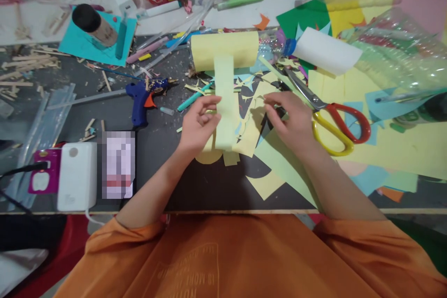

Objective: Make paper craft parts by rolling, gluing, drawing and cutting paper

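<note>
A plastic bottle wrapped in pale yellow paper (225, 49) lies across the middle of the dark table (157, 149). A yellow paper strip (224, 102) hangs down from it toward me. My left hand (197, 125) pinches this strip on its left side, fingers closed on it. My right hand (291, 121) rests to the right on scattered paper pieces, fingers curled down beside a dark object I cannot make out. Red and yellow scissors (331, 116) lie just right of that hand.
A blue glue gun (143, 98) lies left of centre. A white power bank (76, 174) and a phone (118, 165) sit at the near left. Coloured paper sheets (401, 144) cover the right. Wooden sticks (28, 63) and clear plastic bottles (384, 28) crowd the back.
</note>
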`<state>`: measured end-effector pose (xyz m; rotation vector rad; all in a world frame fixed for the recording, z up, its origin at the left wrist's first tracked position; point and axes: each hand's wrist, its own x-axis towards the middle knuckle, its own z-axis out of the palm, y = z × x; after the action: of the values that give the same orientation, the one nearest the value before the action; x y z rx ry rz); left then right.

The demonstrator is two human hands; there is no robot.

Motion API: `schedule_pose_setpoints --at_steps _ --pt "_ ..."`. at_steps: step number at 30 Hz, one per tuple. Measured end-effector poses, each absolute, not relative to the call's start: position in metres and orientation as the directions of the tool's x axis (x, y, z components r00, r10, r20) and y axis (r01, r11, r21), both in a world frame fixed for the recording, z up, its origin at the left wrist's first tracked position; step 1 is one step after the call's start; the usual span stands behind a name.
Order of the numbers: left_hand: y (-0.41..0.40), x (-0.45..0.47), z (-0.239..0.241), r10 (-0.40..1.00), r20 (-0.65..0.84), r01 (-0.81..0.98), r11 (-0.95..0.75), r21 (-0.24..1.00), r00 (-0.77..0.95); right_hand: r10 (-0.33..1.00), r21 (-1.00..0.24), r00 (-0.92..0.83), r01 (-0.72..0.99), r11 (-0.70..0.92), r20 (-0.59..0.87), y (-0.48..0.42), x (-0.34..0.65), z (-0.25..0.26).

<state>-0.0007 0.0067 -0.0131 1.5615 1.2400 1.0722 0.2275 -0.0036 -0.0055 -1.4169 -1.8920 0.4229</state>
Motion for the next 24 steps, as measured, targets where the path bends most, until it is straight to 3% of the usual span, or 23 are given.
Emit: schedule_pose_setpoints --at_steps 7,14,20,24 --pt "0.0 0.005 -0.007 0.944 -0.053 0.188 -0.01 0.982 0.326 0.904 -0.736 -0.316 0.531 0.419 0.287 -0.017 0.205 -0.006" --pt "-0.007 0.009 -0.003 0.908 -0.122 0.183 0.051 0.982 0.4 0.92 -0.782 -0.231 0.484 0.392 0.318 -0.021 0.196 -0.011" --pt "-0.005 0.009 -0.01 0.902 -0.033 0.14 -0.031 0.99 0.43 0.976 -0.933 -0.179 0.316 0.175 0.122 -0.021 0.194 -0.006" --pt "-0.002 0.008 -0.012 0.919 0.03 0.164 -0.102 0.981 0.392 0.981 -0.957 -0.192 0.288 0.042 -0.015 -0.022 0.193 -0.004"
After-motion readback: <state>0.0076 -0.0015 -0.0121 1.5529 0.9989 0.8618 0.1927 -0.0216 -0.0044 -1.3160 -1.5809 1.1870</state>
